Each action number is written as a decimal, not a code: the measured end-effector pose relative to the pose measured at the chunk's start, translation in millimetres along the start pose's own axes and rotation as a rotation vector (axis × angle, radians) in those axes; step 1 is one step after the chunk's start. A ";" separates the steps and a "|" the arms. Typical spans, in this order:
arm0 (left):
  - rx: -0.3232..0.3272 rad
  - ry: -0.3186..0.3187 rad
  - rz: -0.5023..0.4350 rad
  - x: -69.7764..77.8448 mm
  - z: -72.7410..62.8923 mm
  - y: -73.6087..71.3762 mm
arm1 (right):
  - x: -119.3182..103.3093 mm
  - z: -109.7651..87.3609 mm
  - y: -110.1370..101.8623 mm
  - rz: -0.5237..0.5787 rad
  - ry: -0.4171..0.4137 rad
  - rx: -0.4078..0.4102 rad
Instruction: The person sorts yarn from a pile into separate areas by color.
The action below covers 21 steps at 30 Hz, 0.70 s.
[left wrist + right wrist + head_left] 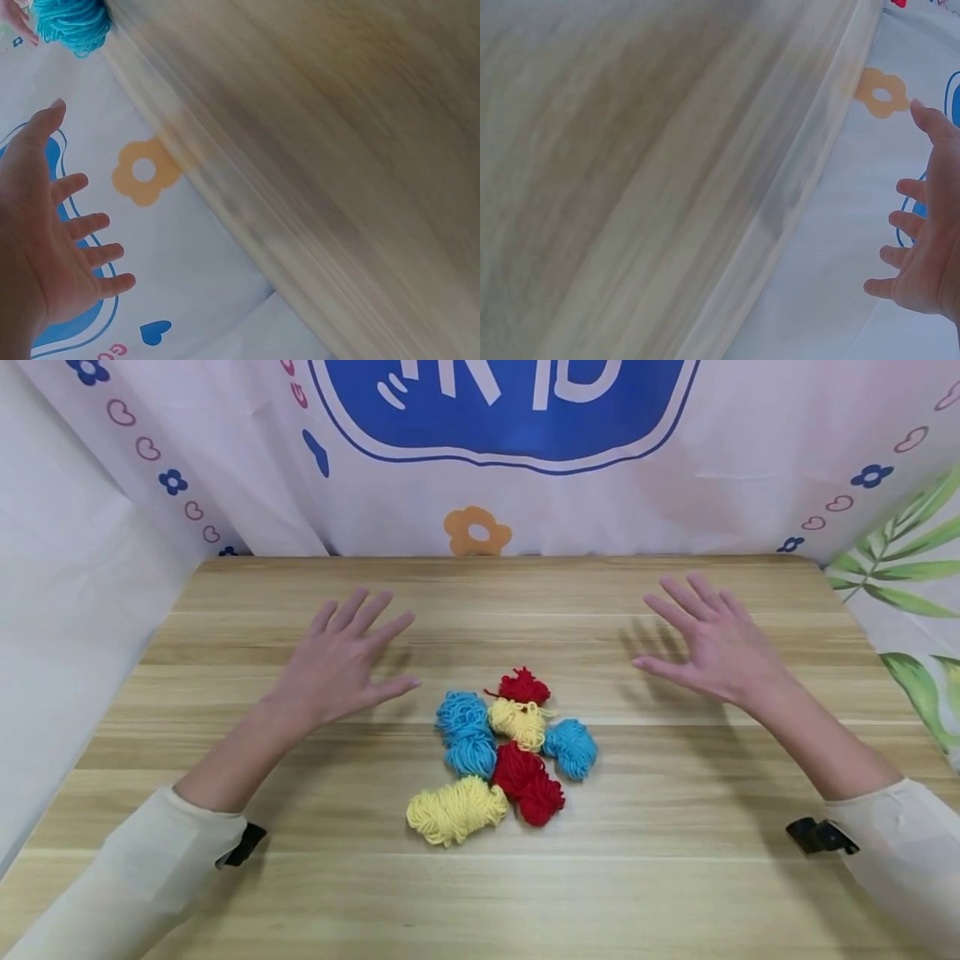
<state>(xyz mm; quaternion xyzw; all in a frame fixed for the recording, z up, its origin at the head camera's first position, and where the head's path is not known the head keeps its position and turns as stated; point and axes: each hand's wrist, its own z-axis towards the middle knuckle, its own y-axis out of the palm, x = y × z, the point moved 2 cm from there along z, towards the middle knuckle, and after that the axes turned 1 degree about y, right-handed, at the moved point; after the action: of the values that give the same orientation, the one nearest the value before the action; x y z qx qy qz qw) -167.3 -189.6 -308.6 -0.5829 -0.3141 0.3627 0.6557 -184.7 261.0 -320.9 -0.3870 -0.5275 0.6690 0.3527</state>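
Observation:
Several small skeins of yarn lie in a cluster near the middle of the table. Two are red, a small red skein (524,687) at the back and a longer red skein (528,783) in front. A yellow skein (519,724) sits between them, and a larger yellow skein (457,811) lies nearest. Blue yarn (467,735) is at the cluster's left, and a blue skein (574,749) at its right. My left hand (337,660), fingers spread and holding nothing, is over the table left of the yarn. Opposite, my right hand (708,639) is likewise spread and free of the yarn.
The wooden table (675,877) has a printed white cloth (600,510) hanging behind its far edge. White fabric (67,610) hangs at the left, and leaf-patterned cloth (915,560) at the right. Black straps (821,837) show at the sleeve cuffs.

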 end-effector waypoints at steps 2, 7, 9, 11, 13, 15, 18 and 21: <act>0.005 0.008 -0.001 0.7 0.8 0.9 | -2.0 0.3 0.6 0.005 -0.012 0.013; 0.006 0.020 -0.017 2.6 3.2 3.7 | -6.8 -0.1 2.4 0.014 -0.025 0.011; 0.009 0.026 -0.017 3.5 3.8 4.5 | -7.8 -0.5 3.2 0.010 -0.025 0.001; 0.014 0.031 -0.014 4.3 3.8 4.8 | -8.7 -0.2 3.8 0.008 -0.025 -0.004; 0.018 0.035 -0.013 5.0 3.7 5.2 | -9.2 -0.2 4.1 0.005 -0.022 -0.007; 0.017 0.036 -0.015 5.7 3.2 5.3 | -10.1 0.0 4.4 0.002 -0.022 -0.013; 0.000 0.034 -0.022 6.8 2.8 5.9 | -11.3 -0.3 4.9 -0.002 -0.024 -0.017; -0.024 0.034 -0.033 8.3 3.2 7.1 | -12.8 -0.8 5.9 -0.005 -0.028 -0.022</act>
<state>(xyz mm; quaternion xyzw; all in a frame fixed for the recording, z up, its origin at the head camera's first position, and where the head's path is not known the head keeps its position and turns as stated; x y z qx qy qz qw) -166.2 -180.5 -315.3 -0.5918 -0.3166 0.3380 0.6597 -178.6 248.9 -324.9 -0.3803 -0.5406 0.6677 0.3426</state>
